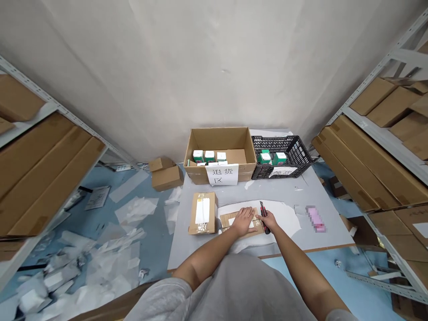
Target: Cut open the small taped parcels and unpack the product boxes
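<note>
My left hand (pixel 244 220) lies with outstretched fingers on a small taped cardboard box (pixel 230 216), pressing it against the table. A red and black box cutter (pixel 262 209) is gripped in my right hand (pixel 269 220), upright in the picture beside the box's right end. Whether its blade touches the cardboard I cannot tell. Beneath the box is a sheet of white paper (pixel 286 219). To the left stands another taped cardboard box (pixel 193 218) with a white label.
At the table's back, an open carton (pixel 219 132) and a black plastic crate (pixel 302 156) hold green-and-white boxes. A pink, pixelated item (pixel 316 218) lies on the right. Loaded shelves flank both sides; white wrapping (pixel 110 263) litters the floor on the left.
</note>
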A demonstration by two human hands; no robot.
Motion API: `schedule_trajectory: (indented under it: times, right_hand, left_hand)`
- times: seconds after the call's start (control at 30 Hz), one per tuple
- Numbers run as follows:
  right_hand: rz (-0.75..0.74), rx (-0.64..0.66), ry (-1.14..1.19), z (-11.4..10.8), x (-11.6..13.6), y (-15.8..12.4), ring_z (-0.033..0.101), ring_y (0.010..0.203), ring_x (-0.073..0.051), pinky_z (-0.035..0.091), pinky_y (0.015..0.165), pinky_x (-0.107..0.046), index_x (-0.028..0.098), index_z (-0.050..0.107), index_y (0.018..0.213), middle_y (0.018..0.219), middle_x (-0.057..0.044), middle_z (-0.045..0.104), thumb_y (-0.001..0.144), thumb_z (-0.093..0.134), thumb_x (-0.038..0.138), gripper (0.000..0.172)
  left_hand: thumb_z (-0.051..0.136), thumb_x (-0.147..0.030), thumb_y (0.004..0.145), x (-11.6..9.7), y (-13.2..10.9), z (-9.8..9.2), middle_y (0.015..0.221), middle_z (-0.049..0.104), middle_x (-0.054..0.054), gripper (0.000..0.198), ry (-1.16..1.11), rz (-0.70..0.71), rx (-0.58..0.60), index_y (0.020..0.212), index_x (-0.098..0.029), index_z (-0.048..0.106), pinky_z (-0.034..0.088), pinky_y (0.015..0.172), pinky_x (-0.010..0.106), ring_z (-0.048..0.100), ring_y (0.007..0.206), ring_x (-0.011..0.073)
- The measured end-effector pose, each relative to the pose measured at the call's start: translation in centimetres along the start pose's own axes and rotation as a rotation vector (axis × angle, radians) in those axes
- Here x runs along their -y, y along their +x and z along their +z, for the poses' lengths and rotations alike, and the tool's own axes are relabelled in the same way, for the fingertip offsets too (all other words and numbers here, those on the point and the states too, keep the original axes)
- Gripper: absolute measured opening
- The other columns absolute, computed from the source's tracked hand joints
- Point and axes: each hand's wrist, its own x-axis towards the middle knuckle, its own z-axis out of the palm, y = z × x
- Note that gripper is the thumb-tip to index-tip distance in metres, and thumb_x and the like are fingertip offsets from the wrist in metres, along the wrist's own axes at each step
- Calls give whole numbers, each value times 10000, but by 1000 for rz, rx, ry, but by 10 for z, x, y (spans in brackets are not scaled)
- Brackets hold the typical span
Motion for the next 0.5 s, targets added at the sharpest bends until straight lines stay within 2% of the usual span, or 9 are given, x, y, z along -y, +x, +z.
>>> schedule_trajectory:
  times: [0.1, 0.17, 0.33, 0.5]
  right_hand:
    - [56, 48, 29, 0, -3, 6, 523, 443, -116, 451, 448, -239, 244, 498, 847, 557, 101, 543, 654, 917, 389, 484]
    - [57, 72, 18, 1, -2, 8, 518, 420, -113, 440, 431, -231, 245, 497, 856, 548, 103, 548, 666, 912, 383, 477]
    - [41, 109, -20, 2, -2, 11, 501, 373, -113, 419, 400, -216, 248, 493, 853, 491, 119, 524, 704, 863, 339, 409]
    - [30, 184, -7, 1, -6, 12, 510, 366, -118, 437, 398, -222, 253, 484, 854, 489, 116, 532, 704, 850, 304, 399]
  left_hand:
    - [789, -734, 817, -12, -8, 0, 1392, 613, 174, 819, -44, -51, 4, 1392, -187, 587, 395, 1127, 454, 547, 1306, 345]
    - [849, -720, 757, -22, -9, 3, 1304, 635, 163, 832, -58, -108, 33, 1337, -177, 603, 423, 1084, 451, 570, 1244, 350]
    - [951, -557, 701, -37, 0, 13, 1306, 626, 155, 817, -92, -241, 76, 1323, -179, 581, 430, 1079, 451, 574, 1245, 354]
    - [988, -548, 646, -34, 3, 15, 1287, 622, 141, 816, -132, -260, 104, 1260, -191, 586, 443, 1061, 446, 575, 1240, 354]
